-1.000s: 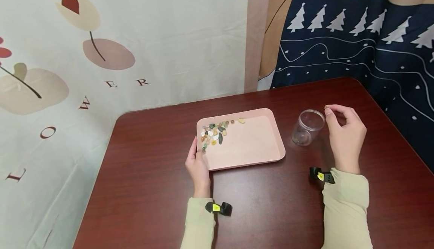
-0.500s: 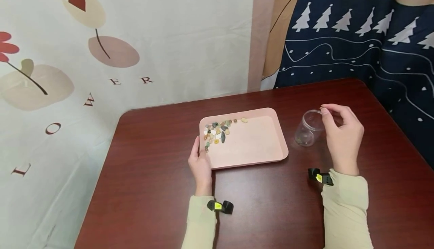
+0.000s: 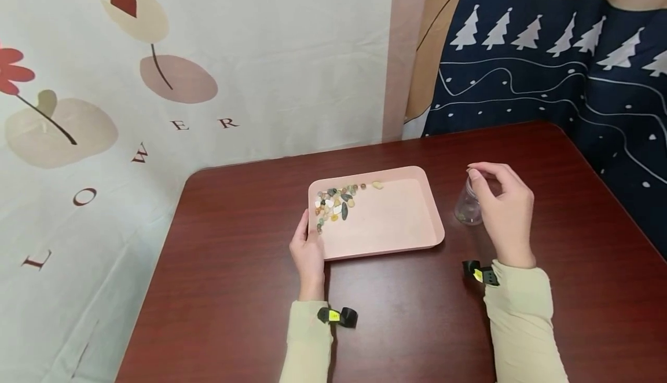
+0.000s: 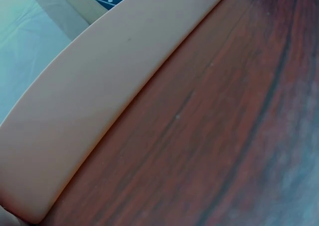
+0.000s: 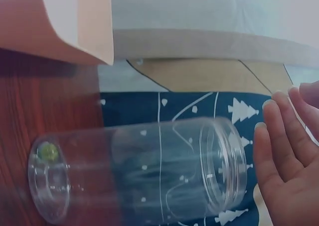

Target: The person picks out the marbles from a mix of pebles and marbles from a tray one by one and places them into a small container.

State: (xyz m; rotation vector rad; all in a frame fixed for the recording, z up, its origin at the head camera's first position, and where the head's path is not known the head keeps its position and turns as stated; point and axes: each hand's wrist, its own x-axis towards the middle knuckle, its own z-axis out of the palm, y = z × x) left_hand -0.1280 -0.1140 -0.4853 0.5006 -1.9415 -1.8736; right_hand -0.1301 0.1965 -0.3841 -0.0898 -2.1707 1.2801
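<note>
My left hand point(image 3: 308, 256) grips the left edge of a pink tray point(image 3: 388, 221), with the thumb by its rim. Several small polished stones point(image 3: 333, 202) of mixed colours lie in the tray's left part and along its far side. Above the mouth of a clear plastic jar point(image 3: 468, 206) is my right hand point(image 3: 504, 212), thumb and forefinger pinching a small stone, mostly hidden by the fingertips. In the right wrist view, the jar stands with a green stone point(image 5: 48, 152) on its bottom, and the other fingers are spread beside its rim.
The dark red wooden table point(image 3: 396, 313) ends at a pale printed cloth point(image 3: 281, 70) behind and a navy cloth with white trees point(image 3: 521, 81) at the right. Black cameras point(image 3: 341, 317) are strapped to both wrists.
My right hand has moved left from beside the jar to over its mouth, fingertips still together. My left hand stays on the tray. The head view has shifted slightly.
</note>
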